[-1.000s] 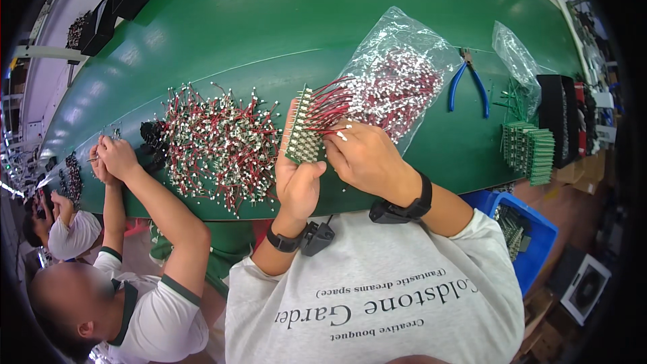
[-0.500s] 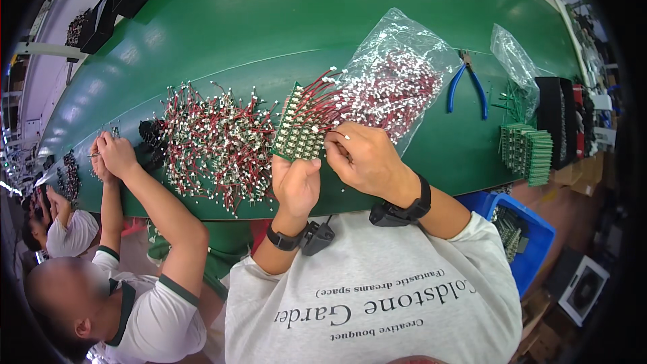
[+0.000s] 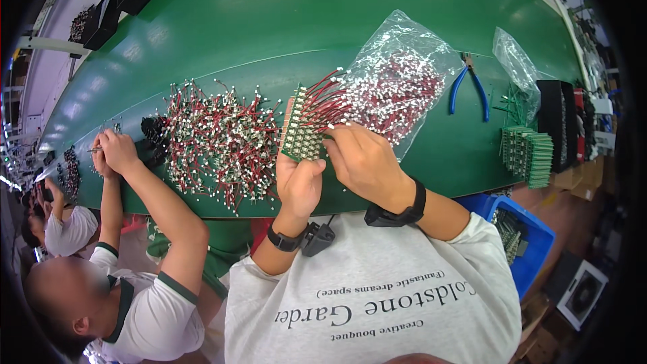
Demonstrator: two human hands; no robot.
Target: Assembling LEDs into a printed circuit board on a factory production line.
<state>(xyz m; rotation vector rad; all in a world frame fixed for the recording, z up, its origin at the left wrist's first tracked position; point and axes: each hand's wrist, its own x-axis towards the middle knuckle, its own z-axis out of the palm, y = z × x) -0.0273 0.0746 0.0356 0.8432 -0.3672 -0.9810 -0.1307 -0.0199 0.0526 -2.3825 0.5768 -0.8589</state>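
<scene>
My left hand (image 3: 300, 187) grips the lower end of a green circuit board panel (image 3: 301, 140), thumb on its front. The panel stands tilted above the table, with rows of small parts on its face. Red wires (image 3: 322, 104) with white connectors fan out from its upper right side. At the panel's right edge my right hand (image 3: 367, 162) is closed in a pinch on a thin wire, whose white connector (image 3: 331, 126) shows above the fingers. My fingers partly hide where that wire meets the panel.
A heap of small wired boards (image 3: 219, 141) lies to the left. Behind my right hand is a clear plastic bag (image 3: 397, 37) of red wires. Blue-handled pliers (image 3: 479, 87), stacked panels (image 3: 526, 152) and a blue bin (image 3: 542, 232) are at right. A co-worker's hands (image 3: 114, 152) work at left.
The panel has turned slightly and shows its left edge more. My right hand has moved a little left and down against the panel, and the wire's white connector has shifted left.
</scene>
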